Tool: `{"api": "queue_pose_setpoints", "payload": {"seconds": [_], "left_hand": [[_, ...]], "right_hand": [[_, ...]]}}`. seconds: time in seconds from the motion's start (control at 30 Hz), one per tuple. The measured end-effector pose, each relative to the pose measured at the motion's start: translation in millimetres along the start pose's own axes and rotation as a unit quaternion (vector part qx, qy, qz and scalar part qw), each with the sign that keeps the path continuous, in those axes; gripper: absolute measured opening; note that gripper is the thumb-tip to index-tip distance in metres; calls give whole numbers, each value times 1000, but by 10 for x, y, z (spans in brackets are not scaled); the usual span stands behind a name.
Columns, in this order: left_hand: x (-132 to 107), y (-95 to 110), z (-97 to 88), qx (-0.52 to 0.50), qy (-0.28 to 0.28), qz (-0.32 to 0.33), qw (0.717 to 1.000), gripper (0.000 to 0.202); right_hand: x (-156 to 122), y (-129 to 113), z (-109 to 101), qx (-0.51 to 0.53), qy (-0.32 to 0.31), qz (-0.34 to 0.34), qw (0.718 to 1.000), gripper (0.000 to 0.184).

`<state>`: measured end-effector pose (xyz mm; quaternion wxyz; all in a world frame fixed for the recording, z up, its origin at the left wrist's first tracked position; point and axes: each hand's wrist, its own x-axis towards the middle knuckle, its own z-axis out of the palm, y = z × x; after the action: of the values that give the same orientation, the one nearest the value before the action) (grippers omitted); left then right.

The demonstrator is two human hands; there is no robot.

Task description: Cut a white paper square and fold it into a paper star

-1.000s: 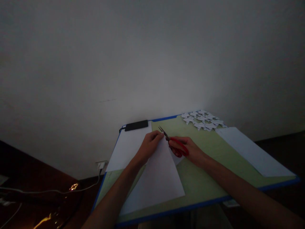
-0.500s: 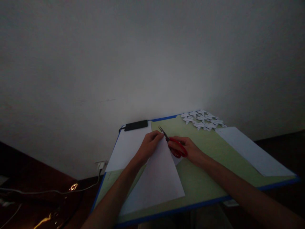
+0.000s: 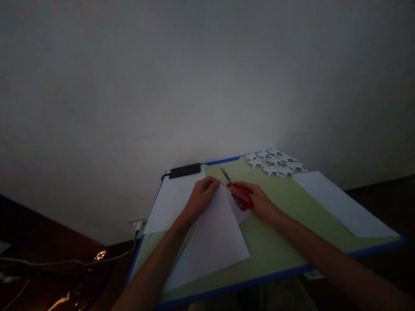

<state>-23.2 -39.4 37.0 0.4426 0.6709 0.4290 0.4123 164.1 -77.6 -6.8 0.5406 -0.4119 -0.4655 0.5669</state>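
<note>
My left hand (image 3: 200,198) pinches the far corner of a white paper sheet (image 3: 212,239) that lies slanted on a green cutting mat (image 3: 282,242). My right hand (image 3: 256,201) grips red-handled scissors (image 3: 238,193). Their blades point away from me, just past the sheet's far corner and close to my left fingertips. A narrow cut strip of the paper lies under my right hand.
Another white sheet (image 3: 171,198) lies at the mat's far left, beside a black phone (image 3: 184,170). A long white sheet (image 3: 343,203) lies on the right. Several small folded paper pieces (image 3: 275,162) sit at the far right corner. Cables (image 3: 65,261) run on the dark surface at left.
The scissors and my right hand have moved a little farther away along the sheet's edge, and the blades have closed together. My left hand stays on the corner.
</note>
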Motion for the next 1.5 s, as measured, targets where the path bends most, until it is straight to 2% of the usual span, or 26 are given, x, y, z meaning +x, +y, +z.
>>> {"api": "queue_pose_setpoints", "payload": {"seconds": [0.17, 0.27, 0.73, 0.9, 1.1, 1.23, 1.33, 1.4, 1.5], "left_hand": [[23, -29, -31, 34, 14, 10, 999, 37], [48, -61, -50, 45, 23, 22, 998, 35], [83, -82, -88, 48, 44, 24, 998, 34], [74, -68, -87, 48, 47, 23, 997, 36], [83, -78, -94, 50, 60, 25, 997, 38], [89, -98, -142, 59, 77, 32, 995, 40], [100, -106, -208, 81, 85, 38, 992, 39], [117, -107, -266, 105, 90, 47, 989, 38], [156, -109, -369, 150, 103, 62, 981, 36]], "right_hand": [[37, 2, -43, -15, 59, 6, 998, 56], [46, -11, -60, -17, 70, 7, 997, 54], [39, -38, -82, 3, 91, 1, 996, 56], [60, -25, -89, 33, 74, -9, 997, 51], [66, -53, -127, 61, 66, -6, 996, 59], [80, -55, -181, 12, 89, -20, 996, 59], [113, -35, -262, -69, 122, -48, 989, 53], [133, -29, -336, -143, 151, -76, 975, 51], [143, -45, -455, -266, 193, -120, 937, 45]]}}
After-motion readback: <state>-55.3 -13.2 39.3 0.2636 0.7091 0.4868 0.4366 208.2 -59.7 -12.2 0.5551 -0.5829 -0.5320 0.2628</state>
